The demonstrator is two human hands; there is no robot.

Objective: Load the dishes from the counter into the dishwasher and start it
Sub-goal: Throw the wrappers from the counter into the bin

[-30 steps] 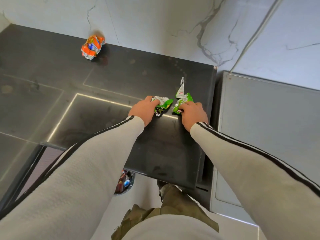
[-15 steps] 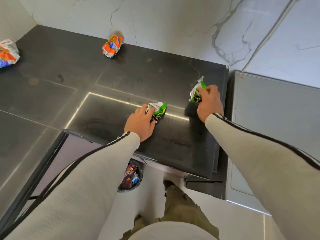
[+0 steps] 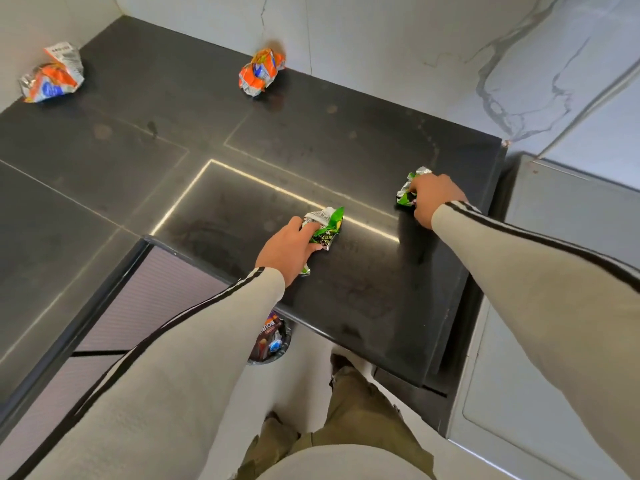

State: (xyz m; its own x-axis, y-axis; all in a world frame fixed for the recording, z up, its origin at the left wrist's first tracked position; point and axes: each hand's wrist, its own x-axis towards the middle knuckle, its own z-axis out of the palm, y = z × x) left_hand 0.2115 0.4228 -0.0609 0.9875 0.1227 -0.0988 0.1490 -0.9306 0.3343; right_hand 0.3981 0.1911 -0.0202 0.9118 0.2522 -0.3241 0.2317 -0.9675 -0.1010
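1. The black counter [image 3: 346,140] is seen from above, set against a white marbled wall [image 3: 381,46] and filling most of the upper left of the view.
2. The left hand [image 3: 285,249] is laid on the counter near its front edge. Fingers and thumb are curled round a crumpled green wrapper [image 3: 327,226], which is held against the surface.
3. At the counter's right end, a second green wrapper [image 3: 407,188] is gripped by the right hand [image 3: 434,199]. The fingers are bunched tight about it, and foil is seen poking out on the fist's left side.
4. The two green wrappers are seen well apart, with a bright reflected line on the counter between them.
5. By the wall, an orange wrapper [image 3: 261,72] is seen lying crumpled on the counter. Another orange wrapper [image 3: 52,76] is spotted in the far left corner.
6. A grey appliance [image 3: 571,220] is set just beside the counter's right end. Whether it is the dishwasher cannot be told.
7. Below the counter's front edge, a bin [image 3: 272,337] with packets inside is glimpsed, partly hidden by the left sleeve.
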